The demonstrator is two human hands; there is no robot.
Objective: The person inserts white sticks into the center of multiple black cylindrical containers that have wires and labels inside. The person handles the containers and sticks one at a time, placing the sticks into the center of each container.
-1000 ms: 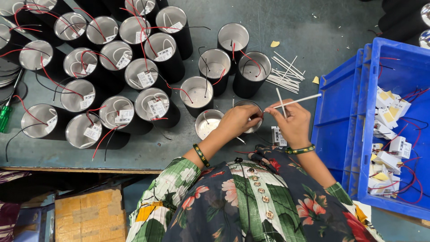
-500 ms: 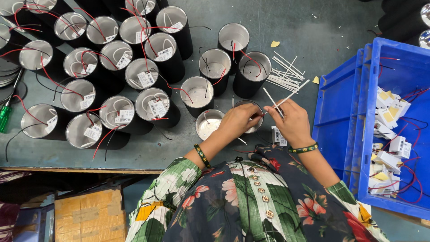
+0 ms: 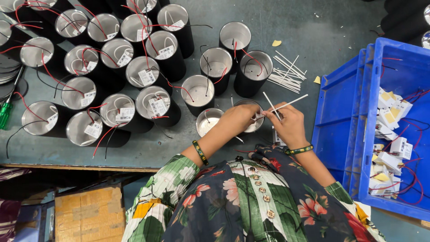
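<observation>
My left hand [image 3: 239, 117] and my right hand [image 3: 286, 123] meet over a black cylindrical can with a silver inside [image 3: 256, 125] at the table's near edge. My right hand pinches two thin white tubes [image 3: 282, 105] that stick up and to the right. My left hand's fingers close on something small at the can's rim; what it is stays hidden. Another open can [image 3: 207, 122] stands just left of my left hand. A green bangle sits on each wrist.
Many black cans with red and black wires and white tags [image 3: 112, 76] fill the table's left half. A heap of white tubes [image 3: 286, 74] lies beyond my hands. A blue crate [image 3: 345, 134] of white wired boxes stands right. A green screwdriver [image 3: 5, 112] lies far left. A cardboard box [image 3: 89, 215] sits below.
The white tubes in my right hand have tilted and drawn closer to the can. Both hands stay over the same can.
</observation>
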